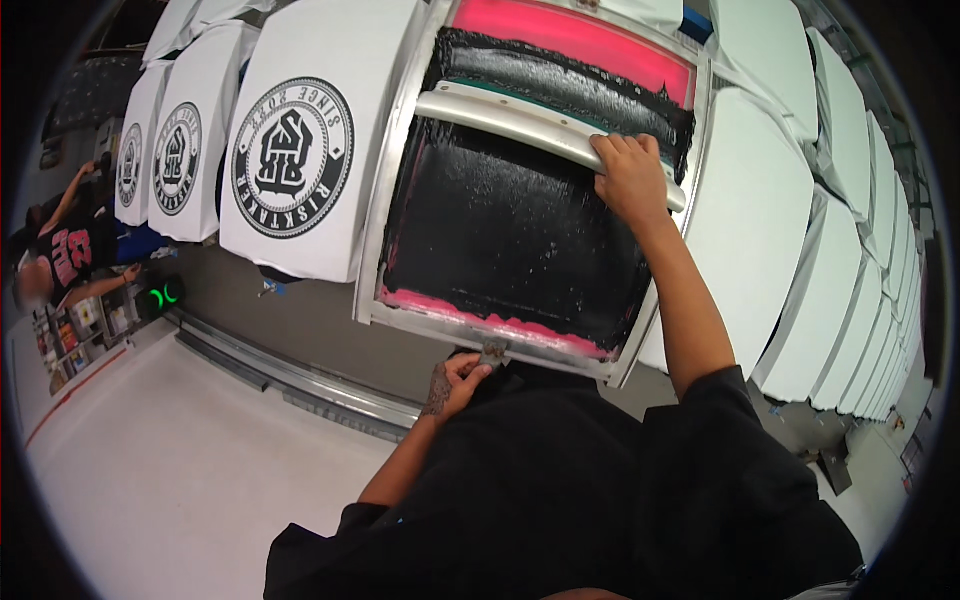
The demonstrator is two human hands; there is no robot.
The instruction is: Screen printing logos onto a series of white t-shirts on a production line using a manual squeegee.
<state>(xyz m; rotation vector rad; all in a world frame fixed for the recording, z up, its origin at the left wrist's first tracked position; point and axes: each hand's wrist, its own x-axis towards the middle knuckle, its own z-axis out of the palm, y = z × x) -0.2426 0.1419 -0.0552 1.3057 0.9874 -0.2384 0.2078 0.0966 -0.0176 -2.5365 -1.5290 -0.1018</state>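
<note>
A screen printing frame (370, 270) with metal edges lies in front of me, its pink mesh (560, 28) mostly covered with black ink (510, 240). Across the upper part of the mesh runs a squeegee (520, 132) with a long pale metal handle and a green blade edge. My right hand (635, 180) is closed around the right end of that handle. At the middle of the frame's near edge, my left hand (458, 386) pinches a small metal tab (493, 352). A thick ridge of ink sits just beyond the squeegee.
White T-shirts (330, 50) with round black prints are stretched over boards to the left. More white shirts (745, 210), plain, line the right. Part of another person's hand (648, 10) shows at the far edge. A person (75, 240) in a dark jersey stands far left.
</note>
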